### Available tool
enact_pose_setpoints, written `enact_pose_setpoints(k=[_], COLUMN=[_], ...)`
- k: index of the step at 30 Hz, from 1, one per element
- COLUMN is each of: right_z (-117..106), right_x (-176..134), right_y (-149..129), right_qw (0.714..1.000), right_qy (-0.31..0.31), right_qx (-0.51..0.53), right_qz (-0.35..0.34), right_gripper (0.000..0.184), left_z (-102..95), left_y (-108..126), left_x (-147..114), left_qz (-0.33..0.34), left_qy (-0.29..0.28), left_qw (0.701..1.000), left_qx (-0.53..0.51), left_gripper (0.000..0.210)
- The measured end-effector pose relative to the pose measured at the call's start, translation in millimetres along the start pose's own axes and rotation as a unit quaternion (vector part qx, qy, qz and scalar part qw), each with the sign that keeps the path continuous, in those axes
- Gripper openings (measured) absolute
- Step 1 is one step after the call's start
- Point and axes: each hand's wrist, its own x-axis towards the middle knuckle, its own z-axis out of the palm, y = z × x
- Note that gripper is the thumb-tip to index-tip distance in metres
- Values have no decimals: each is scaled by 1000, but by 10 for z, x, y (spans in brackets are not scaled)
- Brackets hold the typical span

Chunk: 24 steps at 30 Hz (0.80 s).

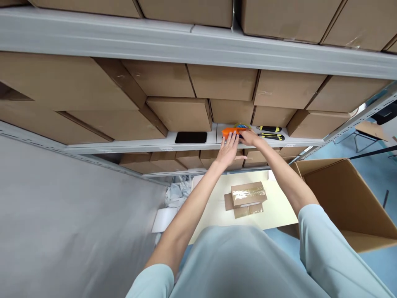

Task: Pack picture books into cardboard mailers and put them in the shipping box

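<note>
On the middle shelf lies an orange tape dispenser [228, 132], partly covered by both hands. My left hand [228, 154] reaches it with fingers stretched out, the fingertips touching its front side and the thumb apart. My right hand [249, 137] is closed on its right end; the fingers are partly hidden. Just behind the hands shows the curved blue and yellow edge of what looks like a tape roll [242, 126]. To the right lie several black and yellow hand tools [271, 136], apparently utility knives. A flat black phone [191, 137] rests on the shelf to the left.
Cardboard boxes [223, 82] fill the rack above, behind and below the hands. Under the shelf, a taped small carton [248, 194] sits on a cream-coloured surface [214, 211]. A large open carton [350, 203] stands at right. Crumpled plastic [179, 191] and a grey wall [68, 215] are at left.
</note>
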Motion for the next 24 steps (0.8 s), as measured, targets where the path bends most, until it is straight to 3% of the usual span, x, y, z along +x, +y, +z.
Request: enact_pose_setpoints(k=[10,14,16,19,21,24], right_z=[251,399,527,848,1162,1740], right_x=[262,257,90,-461,-987,-1803], right_y=[234,356,436,518,502,348], right_qw=[1000,994,982,957,948,946], right_qy=[2,79,149,220,215,138], right_qx=[26,74,117,188,234,288], right_qz=[14,-5,-21,-32,-17,62], right_gripper=[51,59,66,71,71,71], left_z=[135,195,321,673,990,1493], left_y=[11,46,94,209,320,542], left_x=[202,71,-178,-778,-1257,-1897], left_qz=[-49,-35,-29,-66,-123,-227], left_qy=[1,52,85,106,95,45], left_qw=[999,997,994,985,975,948], left_qx=[-8,-35,-60,-115,-159,-220], left_gripper=[115,114,109,99,93,91])
